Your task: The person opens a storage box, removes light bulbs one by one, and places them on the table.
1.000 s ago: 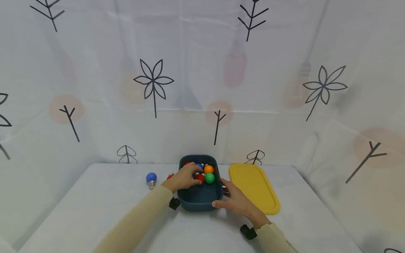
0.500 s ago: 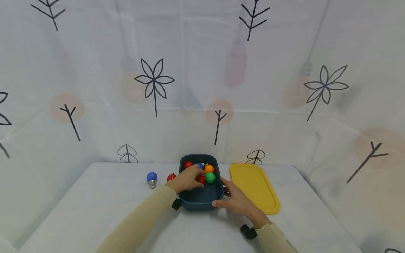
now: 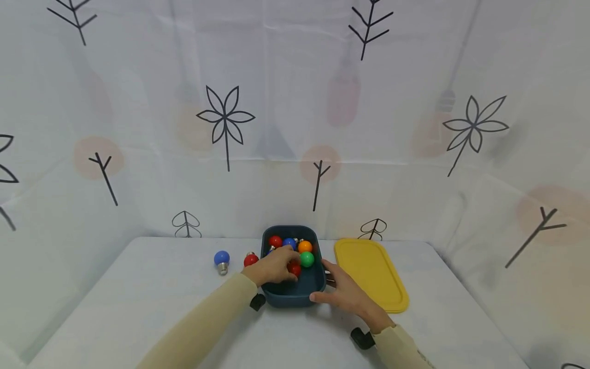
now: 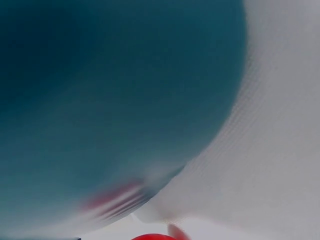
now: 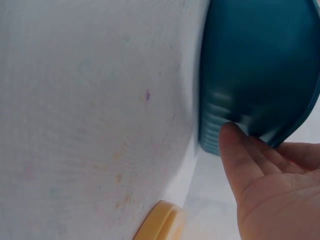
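A dark blue-green box [image 3: 301,288] holds several coloured toy light bulbs. My left hand [image 3: 276,264] reaches in over its left wall, thumb and fingers round a red light bulb [image 3: 294,269]. The green bulb [image 3: 307,259] and the orange bulb [image 3: 305,247] lie just beyond the fingertips. Farther back are another red bulb [image 3: 275,241] and a blue bulb [image 3: 289,243]. My right hand [image 3: 346,294] rests against the box's right side, thumb at the near corner. In the right wrist view its straight fingers [image 5: 239,155] touch the outer wall. The left wrist view shows mostly the box's outside.
Left of the box, a blue bulb [image 3: 222,259] and a red bulb [image 3: 251,259] lie on the white table [image 3: 138,297]. To the right lies a flat yellow lid [image 3: 369,269]. A patterned white cloth [image 3: 286,195] hangs behind the table.
My left hand has shifted slightly toward me inside the box, and the red bulb at its fingers has come nearer with it, uncovering bulbs behind. The right hand has stayed in place.
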`<state>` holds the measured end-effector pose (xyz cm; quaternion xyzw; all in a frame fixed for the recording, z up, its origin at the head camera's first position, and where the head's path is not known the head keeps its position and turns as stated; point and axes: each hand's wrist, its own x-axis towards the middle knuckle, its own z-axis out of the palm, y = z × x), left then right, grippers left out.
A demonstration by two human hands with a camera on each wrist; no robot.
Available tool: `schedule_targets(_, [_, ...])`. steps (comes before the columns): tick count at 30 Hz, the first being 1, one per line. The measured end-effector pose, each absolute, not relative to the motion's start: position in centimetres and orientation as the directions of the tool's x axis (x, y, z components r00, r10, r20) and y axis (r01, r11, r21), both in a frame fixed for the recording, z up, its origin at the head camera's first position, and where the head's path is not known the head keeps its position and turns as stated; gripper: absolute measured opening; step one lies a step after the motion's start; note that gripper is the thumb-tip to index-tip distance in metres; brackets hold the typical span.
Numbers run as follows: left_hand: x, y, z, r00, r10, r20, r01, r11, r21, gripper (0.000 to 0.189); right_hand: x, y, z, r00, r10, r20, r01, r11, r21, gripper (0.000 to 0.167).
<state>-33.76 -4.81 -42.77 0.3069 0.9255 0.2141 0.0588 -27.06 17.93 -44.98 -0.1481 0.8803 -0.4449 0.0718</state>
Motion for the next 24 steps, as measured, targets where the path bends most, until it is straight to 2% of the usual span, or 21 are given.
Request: schedule_targets(24, [-33.52, -4.79, -43.06, -0.81, 0.587, 0.018, 0.545, 0.741, 0.392, 0.042, -26.95, 17.88, -44.9, -0.946, -0.324, -0.003, -0.188, 0.557, -0.809, 0.096])
